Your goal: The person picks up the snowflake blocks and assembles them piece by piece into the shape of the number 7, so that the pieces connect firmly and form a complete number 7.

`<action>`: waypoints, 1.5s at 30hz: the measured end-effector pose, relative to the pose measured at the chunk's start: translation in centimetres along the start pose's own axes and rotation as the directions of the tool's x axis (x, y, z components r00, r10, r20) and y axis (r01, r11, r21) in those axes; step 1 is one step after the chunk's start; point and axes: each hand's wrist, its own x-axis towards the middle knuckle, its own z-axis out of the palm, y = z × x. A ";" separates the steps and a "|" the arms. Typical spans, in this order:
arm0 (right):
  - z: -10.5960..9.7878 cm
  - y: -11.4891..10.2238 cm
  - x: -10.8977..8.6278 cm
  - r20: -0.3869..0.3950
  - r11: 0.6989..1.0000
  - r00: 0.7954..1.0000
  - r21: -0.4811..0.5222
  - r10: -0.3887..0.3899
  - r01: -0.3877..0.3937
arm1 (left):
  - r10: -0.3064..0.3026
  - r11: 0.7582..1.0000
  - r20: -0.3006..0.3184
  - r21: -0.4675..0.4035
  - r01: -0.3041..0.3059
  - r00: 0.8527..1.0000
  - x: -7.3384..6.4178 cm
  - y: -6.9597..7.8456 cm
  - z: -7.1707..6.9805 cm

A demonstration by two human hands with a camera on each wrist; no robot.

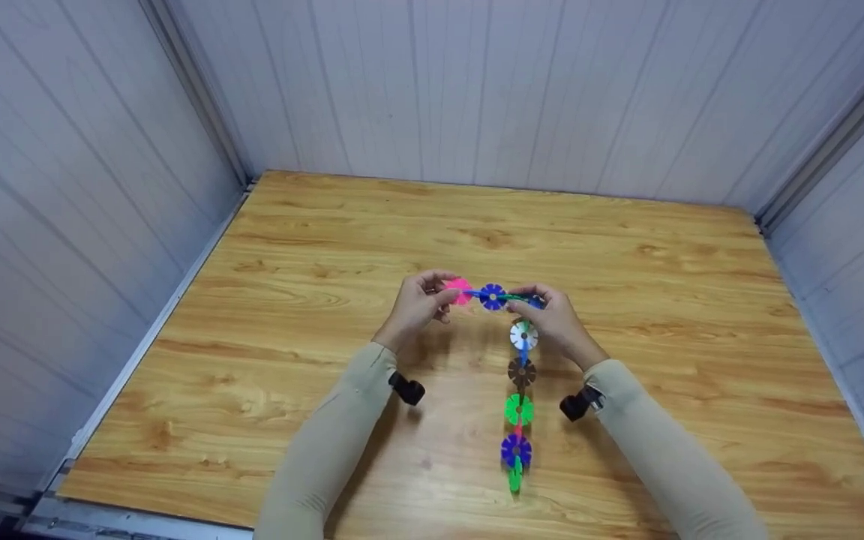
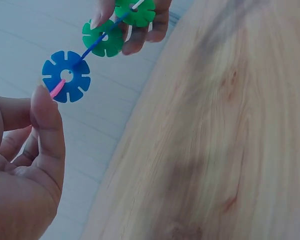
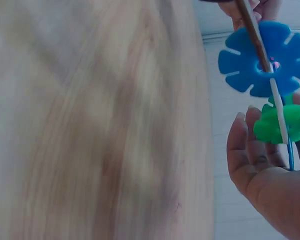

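Note:
A chain of slotted plastic snowflake discs joined edge into edge hangs between both hands. My left hand [image 1: 418, 306] pinches the pink disc [image 1: 461, 291] at one end with thumb and fingers. Beyond it come a blue disc edge-on and a dark blue disc [image 1: 493, 297]. My right hand [image 1: 558, 319] grips the chain at its bend, its thumb against a green disc [image 2: 110, 47]. Part of the chain there is hidden by the fingers. From the bend the rest runs toward the body: white disc [image 1: 523, 327], brown disc [image 1: 521, 380], green disc [image 1: 511, 409], purple-blue disc [image 1: 508, 450], green end disc [image 1: 515, 480].
The wood-grain table [image 1: 312, 315] lies under both hands, with pale panelled walls [image 1: 447, 90] behind and on either side. A black wrist camera [image 1: 407, 388] is strapped on the left sleeve, another black camera [image 1: 576, 406] on the right.

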 end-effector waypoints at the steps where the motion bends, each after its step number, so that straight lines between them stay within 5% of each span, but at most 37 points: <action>1: -0.2 0.1 0.1 -0.006 1.000 1.000 -0.014 0.003 -0.003 | -0.004 1.000 0.000 0.002 0.004 1.000 0.2 -0.1 -0.2; 7: -0.7 0.3 0.6 -0.046 0.999 0.998 0.018 0.039 -0.039 | -0.043 0.999 -0.028 -0.013 0.043 0.999 1.3 -0.9 -1.2; 12: -0.7 0.2 1.8 -0.091 0.981 0.988 0.158 0.126 -0.110 | -0.083 0.995 -0.062 -0.055 0.080 0.995 2.3 -1.8 -1.8; 20: -0.7 1.1 3.7 -0.058 0.910 0.963 0.348 0.262 -0.227 | -0.169 0.986 -0.202 -0.043 0.164 0.965 3.6 -2.8 -1.8; 26: -1.3 1.6 3.9 -0.030 0.897 0.959 0.362 0.283 -0.253 | -0.237 0.972 -0.193 -0.056 0.230 0.952 4.0 -2.9 -2.1; 29: -2.2 1.9 3.6 -0.082 0.939 0.964 0.259 0.255 -0.226 | -0.266 0.963 -0.168 -0.009 0.269 0.949 3.8 -2.6 -2.5; 32: -4.0 2.2 2.8 -0.153 0.988 0.976 0.015 0.157 -0.157 | -0.269 0.953 -0.149 0.103 0.285 0.952 3.5 -2.0 -3.4; 35: -6.7 2.1 1.7 -0.185 0.959 0.982 -0.272 0.030 -0.080 | -0.197 0.936 -0.131 0.270 0.226 0.972 3.2 -1.3 -4.9; 37: -8.7 2.0 1.0 -0.177 0.900 0.983 -0.434 -0.052 -0.031 | -0.087 0.892 -0.096 0.436 0.121 0.991 3.1 -0.8 -6.4; 39: -10.7 1.9 0.3 -0.174 0.809 0.978 -0.588 -0.112 -0.012 | 0.030 0.791 -0.053 0.611 0.009 0.998 3.1 -0.4 -8.0; 42: -13.2 1.9 -0.7 -0.157 0.641 0.981 -0.766 -0.115 -0.047 | 0.162 0.551 0.023 0.828 -0.110 0.986 3.0 0.1 -10.5; 45: -14.9 2.0 -1.6 -0.150 0.509 0.988 -0.853 -0.028 -0.115 | 0.180 0.343 0.058 0.932 -0.118 0.982 2.6 0.2 -12.6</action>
